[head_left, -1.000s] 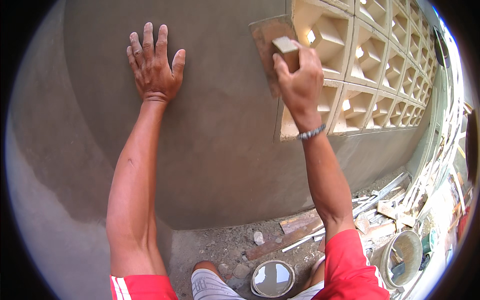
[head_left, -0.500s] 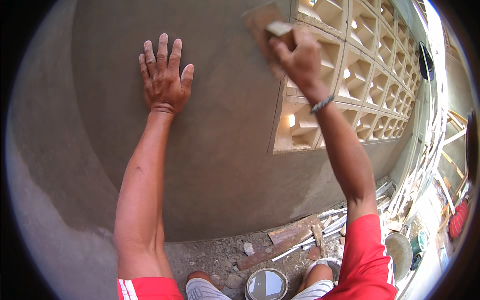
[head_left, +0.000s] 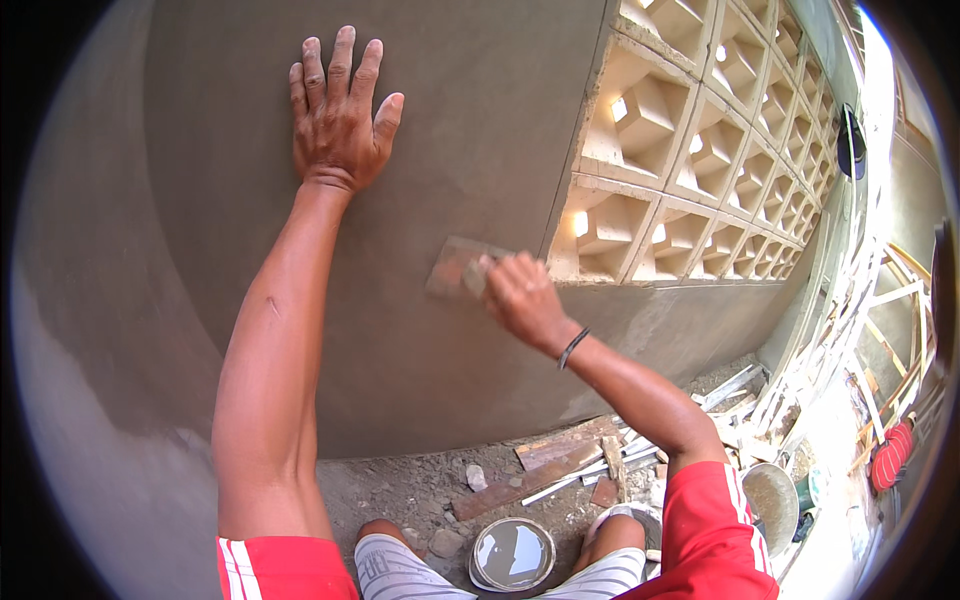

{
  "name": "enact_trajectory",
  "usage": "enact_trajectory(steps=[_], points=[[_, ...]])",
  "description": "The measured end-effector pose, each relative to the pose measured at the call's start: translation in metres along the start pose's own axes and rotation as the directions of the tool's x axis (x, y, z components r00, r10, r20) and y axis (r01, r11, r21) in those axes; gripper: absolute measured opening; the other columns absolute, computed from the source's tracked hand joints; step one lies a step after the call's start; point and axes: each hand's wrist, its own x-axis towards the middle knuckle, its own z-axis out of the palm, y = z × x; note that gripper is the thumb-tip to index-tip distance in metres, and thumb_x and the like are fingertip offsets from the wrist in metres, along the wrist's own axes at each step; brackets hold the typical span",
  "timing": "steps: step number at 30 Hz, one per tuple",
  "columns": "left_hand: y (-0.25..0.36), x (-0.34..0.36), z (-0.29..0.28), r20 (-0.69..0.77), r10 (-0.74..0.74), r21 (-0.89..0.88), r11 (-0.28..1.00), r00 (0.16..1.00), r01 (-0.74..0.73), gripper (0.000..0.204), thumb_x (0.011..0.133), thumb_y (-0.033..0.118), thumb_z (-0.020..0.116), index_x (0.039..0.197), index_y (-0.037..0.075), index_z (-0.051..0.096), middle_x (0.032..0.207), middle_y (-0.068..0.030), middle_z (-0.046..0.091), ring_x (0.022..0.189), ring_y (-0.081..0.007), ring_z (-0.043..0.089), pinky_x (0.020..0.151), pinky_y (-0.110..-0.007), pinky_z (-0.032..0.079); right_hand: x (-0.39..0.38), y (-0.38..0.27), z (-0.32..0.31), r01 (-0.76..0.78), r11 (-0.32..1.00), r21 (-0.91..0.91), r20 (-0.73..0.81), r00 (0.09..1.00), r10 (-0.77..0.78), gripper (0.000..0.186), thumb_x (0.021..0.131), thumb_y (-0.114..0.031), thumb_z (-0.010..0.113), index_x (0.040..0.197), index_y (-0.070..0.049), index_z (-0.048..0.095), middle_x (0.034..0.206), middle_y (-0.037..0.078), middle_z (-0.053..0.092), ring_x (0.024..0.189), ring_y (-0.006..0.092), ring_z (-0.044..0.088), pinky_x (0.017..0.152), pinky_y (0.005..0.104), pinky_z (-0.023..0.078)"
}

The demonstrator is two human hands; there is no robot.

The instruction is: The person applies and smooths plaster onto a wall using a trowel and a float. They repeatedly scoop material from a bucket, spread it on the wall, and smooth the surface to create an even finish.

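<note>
Grey plaster covers the wall (head_left: 420, 370) in front of me. My left hand (head_left: 342, 130) lies flat against it at the upper left, fingers spread, holding nothing. Lower and further right, my right hand (head_left: 524, 298) is closed round the handle of a plastering float (head_left: 450, 262). The float's flat, brownish face is against the plaster, just left of the lower corner of the cream ventilation blocks (head_left: 615, 230). Motion blurs the float a little, and my fingers hide part of its handle.
Below me, between my knees, stands a bucket of greyish water (head_left: 512, 554). Wooden planks (head_left: 530, 482), strips and stones litter the ground at the wall's foot. To the right are a round basin (head_left: 768, 508), leaning pale poles (head_left: 800, 340) and a dark cap (head_left: 851, 142).
My right hand has swept the float down and to the left, from beside the upper blocks to below their level. My left hand appears slightly higher and further right.
</note>
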Motion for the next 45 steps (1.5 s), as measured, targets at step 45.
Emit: enact_trajectory(steps=[45], points=[[-0.005, 0.003, 0.005, -0.035, 0.079, 0.023, 0.997, 0.996, -0.078, 0.057, 0.097, 0.043, 0.045, 0.147, 0.017, 0.044, 0.158, -0.0117, 0.032, 0.146, -0.043, 0.022, 0.118, -0.057, 0.016, 0.138, 0.089, -0.076, -0.269, 0.959, 0.086, -0.48, 0.832, 0.277, 0.041, 0.083, -0.028, 0.069, 0.113, -0.004, 0.06, 0.099, 0.018, 0.061, 0.095, 0.0352, 0.061, 0.08, 0.0466, 0.05]])
